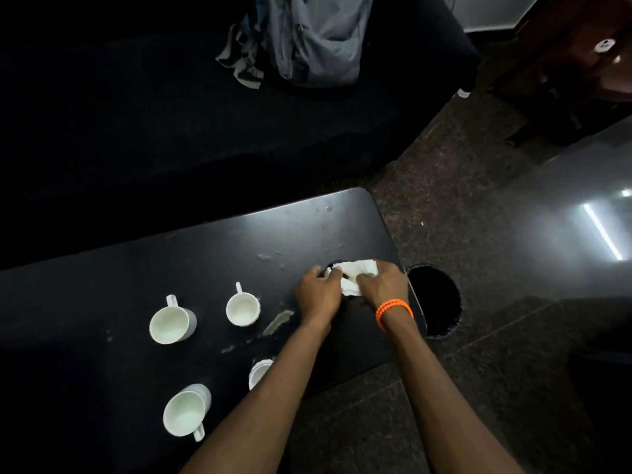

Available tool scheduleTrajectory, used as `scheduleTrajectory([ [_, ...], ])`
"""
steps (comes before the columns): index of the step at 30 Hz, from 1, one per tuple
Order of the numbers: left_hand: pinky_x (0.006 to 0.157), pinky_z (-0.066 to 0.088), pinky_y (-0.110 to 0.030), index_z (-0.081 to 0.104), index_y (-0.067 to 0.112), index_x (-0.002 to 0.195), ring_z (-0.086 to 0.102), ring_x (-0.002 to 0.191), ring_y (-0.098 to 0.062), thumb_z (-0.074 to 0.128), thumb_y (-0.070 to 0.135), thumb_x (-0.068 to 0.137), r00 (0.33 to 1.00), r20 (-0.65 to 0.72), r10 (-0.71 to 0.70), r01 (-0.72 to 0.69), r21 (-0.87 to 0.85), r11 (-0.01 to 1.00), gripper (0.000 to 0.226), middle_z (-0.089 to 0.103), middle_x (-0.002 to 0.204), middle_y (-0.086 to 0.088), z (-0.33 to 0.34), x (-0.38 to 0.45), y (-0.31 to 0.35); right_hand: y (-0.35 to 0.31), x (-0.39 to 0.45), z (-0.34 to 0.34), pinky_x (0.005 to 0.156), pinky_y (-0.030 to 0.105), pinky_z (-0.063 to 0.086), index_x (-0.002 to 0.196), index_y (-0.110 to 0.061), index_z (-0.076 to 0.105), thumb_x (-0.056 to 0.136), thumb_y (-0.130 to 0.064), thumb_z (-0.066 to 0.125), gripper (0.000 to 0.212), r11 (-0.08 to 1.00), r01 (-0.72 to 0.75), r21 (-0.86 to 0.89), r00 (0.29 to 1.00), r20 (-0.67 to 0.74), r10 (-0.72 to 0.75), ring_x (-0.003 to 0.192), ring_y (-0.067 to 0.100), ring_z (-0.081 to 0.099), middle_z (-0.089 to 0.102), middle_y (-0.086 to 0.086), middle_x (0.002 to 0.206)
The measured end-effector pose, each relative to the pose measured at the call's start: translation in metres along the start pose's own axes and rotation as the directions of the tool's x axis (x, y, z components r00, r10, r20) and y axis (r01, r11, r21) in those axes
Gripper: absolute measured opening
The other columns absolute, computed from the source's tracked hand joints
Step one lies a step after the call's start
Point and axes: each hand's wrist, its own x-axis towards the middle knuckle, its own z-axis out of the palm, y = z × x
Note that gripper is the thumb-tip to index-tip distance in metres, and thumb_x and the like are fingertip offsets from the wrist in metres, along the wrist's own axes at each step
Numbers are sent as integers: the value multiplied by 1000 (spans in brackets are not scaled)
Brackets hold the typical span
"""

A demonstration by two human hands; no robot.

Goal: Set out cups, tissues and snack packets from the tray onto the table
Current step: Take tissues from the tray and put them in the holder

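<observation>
Several white cups stand on the black table (205, 254): one at the left (171, 323), one in the middle (242, 308), one near the front edge (186, 412), and one (260, 372) half hidden behind my left forearm. Near the table's right end both hands meet over a white tissue (354, 271). My left hand (318, 294) pinches its left side and also touches a small dark round object (333, 266) under it. My right hand (383, 285), with an orange bead bracelet at the wrist, grips the tissue's right side. No tray or snack packets are visible.
A dark round bin (436, 299) stands on the floor just right of the table's end. A dark sofa (171, 114) with a grey backpack (307, 39) on it runs behind the table. Pale smears and droplets mark the tabletop (278, 321).
</observation>
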Motion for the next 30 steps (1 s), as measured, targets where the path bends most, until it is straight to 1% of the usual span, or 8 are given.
scheduleTrajectory([
  [3, 103, 54, -49, 56, 4, 138, 69, 116, -34, 66, 44, 78, 997, -11, -75, 71, -202, 977, 73, 71, 126, -19, -4, 3, -6, -3, 0, 2, 80, 24, 46, 115, -15, 75, 80, -22, 73, 36, 998, 43, 45, 997, -59, -40, 103, 33, 70, 76, 13, 109],
  [8, 93, 61, -48, 64, 1, 123, 76, 98, -28, 70, 19, 89, 991, -23, -130, 111, -387, 915, 39, 75, 111, -20, -1, 6, -25, 5, -14, 12, 83, 39, 57, 99, -9, 76, 83, -14, 68, 19, 982, 155, 109, 951, -284, -119, 90, 35, 71, 76, 16, 94],
  [13, 85, 64, -46, 68, 8, 106, 75, 79, -24, 65, 13, 94, 988, -101, -118, 72, -380, 922, 13, 77, 101, -17, -1, 11, -30, 10, -9, 24, 83, 36, 56, 96, -9, 78, 86, -22, 72, 17, 975, 165, 147, 963, -239, -127, 87, 28, 72, 77, 11, 92],
  [16, 94, 58, -50, 71, 8, 106, 73, 97, -34, 59, 29, 97, 982, -172, -72, 30, -234, 972, 26, 76, 106, -20, -8, 15, -33, 14, -7, 25, 79, 31, 54, 81, -22, 75, 90, -45, 67, 26, 938, 88, 334, 954, -300, 17, 81, 17, 69, 74, -3, 80],
  [20, 101, 34, -27, 65, 14, 133, 54, 134, -28, 41, 45, 106, 998, -2, 62, -62, 15, 998, 48, 63, 143, -10, -10, 16, -31, 24, 1, 26, 81, 41, 57, 62, -26, 63, 91, -67, 51, 51, 845, -208, 492, 961, -58, 270, 85, 31, 67, 66, -1, 72],
  [23, 106, 33, -31, 63, 18, 137, 50, 140, -27, 26, 55, 107, 980, 171, 104, -121, 93, 988, 60, 58, 148, -8, -9, 23, -34, 28, 4, 34, 71, 38, 62, 83, -21, 72, 96, -64, 48, 50, 723, -332, 606, 942, 171, 288, 96, 27, 72, 74, 7, 100],
  [26, 120, 34, -41, 62, 24, 141, 50, 141, -28, 18, 65, 103, 963, 260, 68, -92, 83, 992, 70, 59, 149, -6, -12, 27, -39, 34, 1, 40, 63, 35, 63, 96, -17, 76, 94, -67, 49, 57, 661, -342, 667, 938, 196, 287, 98, 26, 74, 75, 9, 109],
  [30, 118, 40, -49, 62, 26, 140, 54, 138, -25, 20, 77, 92, 960, 274, 55, -51, -22, 998, 82, 62, 145, -4, -16, 17, -50, 43, -8, 46, 71, 40, 65, 103, -15, 78, 89, -72, 48, 66, 648, -362, 670, 930, 217, 296, 99, 29, 74, 76, 11, 111],
])
